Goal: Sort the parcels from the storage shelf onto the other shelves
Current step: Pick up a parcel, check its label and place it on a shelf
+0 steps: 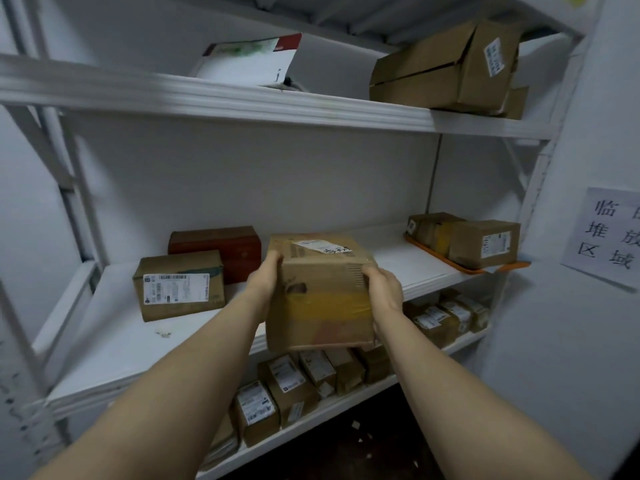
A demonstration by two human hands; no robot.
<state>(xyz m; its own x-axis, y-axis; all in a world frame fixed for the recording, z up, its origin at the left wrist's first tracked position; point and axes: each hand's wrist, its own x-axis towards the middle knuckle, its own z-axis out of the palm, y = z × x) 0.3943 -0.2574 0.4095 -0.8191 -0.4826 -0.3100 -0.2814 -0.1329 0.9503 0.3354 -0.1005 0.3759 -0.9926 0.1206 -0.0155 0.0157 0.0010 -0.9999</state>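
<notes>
A brown cardboard parcel [322, 292] with yellow tape and a white label on top is held between both hands above the front edge of the middle shelf [408, 261]. My left hand [265, 275] grips its left side, fingers curled over the upper left edge. My right hand [382, 287] grips its right side. The parcel's lower part hangs out past the shelf's front lip.
On the middle shelf stand a labelled brown box [178, 285], a dark red box [221, 245] behind it, and boxes on an orange tray [464, 242] at right. The upper shelf holds a white parcel [249, 62] and a large carton [446, 67]. Several small parcels [301, 379] fill the lower shelf.
</notes>
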